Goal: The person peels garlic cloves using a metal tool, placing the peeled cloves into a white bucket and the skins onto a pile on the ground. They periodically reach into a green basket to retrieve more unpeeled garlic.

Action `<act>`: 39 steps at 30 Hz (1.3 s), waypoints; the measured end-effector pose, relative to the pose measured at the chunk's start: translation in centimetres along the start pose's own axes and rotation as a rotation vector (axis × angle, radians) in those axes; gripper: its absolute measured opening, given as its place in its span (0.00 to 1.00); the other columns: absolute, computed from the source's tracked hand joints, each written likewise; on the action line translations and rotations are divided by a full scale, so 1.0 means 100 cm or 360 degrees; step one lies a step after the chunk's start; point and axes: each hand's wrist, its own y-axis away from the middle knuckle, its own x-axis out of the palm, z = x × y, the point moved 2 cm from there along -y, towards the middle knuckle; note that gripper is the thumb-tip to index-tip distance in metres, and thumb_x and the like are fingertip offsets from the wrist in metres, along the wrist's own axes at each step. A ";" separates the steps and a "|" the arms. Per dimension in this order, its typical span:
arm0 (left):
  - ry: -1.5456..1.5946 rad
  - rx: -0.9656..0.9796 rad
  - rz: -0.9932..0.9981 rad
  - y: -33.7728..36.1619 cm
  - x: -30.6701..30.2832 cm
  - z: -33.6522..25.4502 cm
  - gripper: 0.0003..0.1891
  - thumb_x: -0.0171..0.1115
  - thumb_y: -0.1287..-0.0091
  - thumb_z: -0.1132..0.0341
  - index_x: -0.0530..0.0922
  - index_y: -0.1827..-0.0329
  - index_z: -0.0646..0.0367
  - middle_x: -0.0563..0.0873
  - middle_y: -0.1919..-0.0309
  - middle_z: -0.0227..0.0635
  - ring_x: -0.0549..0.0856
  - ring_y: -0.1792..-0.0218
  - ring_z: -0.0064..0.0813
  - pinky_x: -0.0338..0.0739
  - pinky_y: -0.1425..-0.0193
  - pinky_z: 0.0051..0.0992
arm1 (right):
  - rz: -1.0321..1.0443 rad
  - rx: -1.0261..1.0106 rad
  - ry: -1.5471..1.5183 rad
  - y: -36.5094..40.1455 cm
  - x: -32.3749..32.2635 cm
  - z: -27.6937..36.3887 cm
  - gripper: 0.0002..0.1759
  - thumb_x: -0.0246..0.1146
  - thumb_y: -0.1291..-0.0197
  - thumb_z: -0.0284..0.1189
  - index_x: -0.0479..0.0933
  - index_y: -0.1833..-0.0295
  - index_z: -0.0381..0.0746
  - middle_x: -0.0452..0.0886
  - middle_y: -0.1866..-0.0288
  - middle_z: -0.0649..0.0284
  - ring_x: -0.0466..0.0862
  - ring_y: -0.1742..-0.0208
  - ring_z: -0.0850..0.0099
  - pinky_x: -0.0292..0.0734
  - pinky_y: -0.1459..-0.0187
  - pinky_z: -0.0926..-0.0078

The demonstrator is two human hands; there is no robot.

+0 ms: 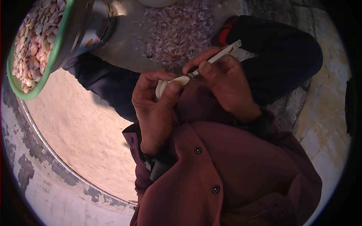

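Observation:
My left hand (pixel 152 109) is closed around peeled white garlic cloves (pixel 182 80), pinched between thumb and fingers in front of my chest. Another pale clove surface shows deeper in the same grip. My right hand (pixel 233 88) grips a small knife by its flat, pale handle (pixel 227 51), thumb laid along it. The knife's working end points down and left, right at the tip of the held garlic. Most of its blade is hidden or too small to make out.
At upper left stands a green-rimmed basket (pixel 31 93) full of unpeeled garlic cloves (pixel 37 49). A printed bucket (pixel 94 28) is beside it. Purplish garlic skins (pixel 181 32) lie heaped between my bent legs. A pale round container (pixel 156 2) shows at the top edge.

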 end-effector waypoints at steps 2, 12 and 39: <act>0.0278 -0.0110 0.0078 -0.001 -0.005 0.011 0.07 0.63 0.31 0.69 0.74 0.56 0.59 0.82 0.64 0.30 0.76 0.68 0.13 0.70 0.63 0.13 | 0.0083 0.0040 -0.0113 -0.001 0.000 -0.001 0.09 0.61 0.32 0.30 0.76 0.53 0.37 0.83 0.53 0.55 0.81 0.50 0.72 0.76 0.46 0.72; 0.0212 -0.0182 -0.0014 -0.007 -0.009 0.013 0.11 0.58 0.27 0.62 0.77 0.51 0.61 0.79 0.69 0.25 0.71 0.72 0.11 0.64 0.67 0.12 | 0.0064 -0.0354 0.0349 -0.004 0.005 -0.004 0.06 0.61 0.34 0.24 0.75 0.54 0.35 0.84 0.56 0.53 0.83 0.54 0.71 0.77 0.46 0.71; 0.1039 -0.0380 0.0124 -0.019 -0.011 0.016 0.14 0.44 0.21 0.60 0.74 0.49 0.61 0.77 0.41 0.44 0.70 0.31 0.37 0.65 0.28 0.37 | 0.0342 -0.0868 0.1366 -0.007 -0.005 0.003 0.15 0.72 0.47 0.24 0.80 0.54 0.36 0.85 0.53 0.57 0.82 0.51 0.69 0.77 0.49 0.72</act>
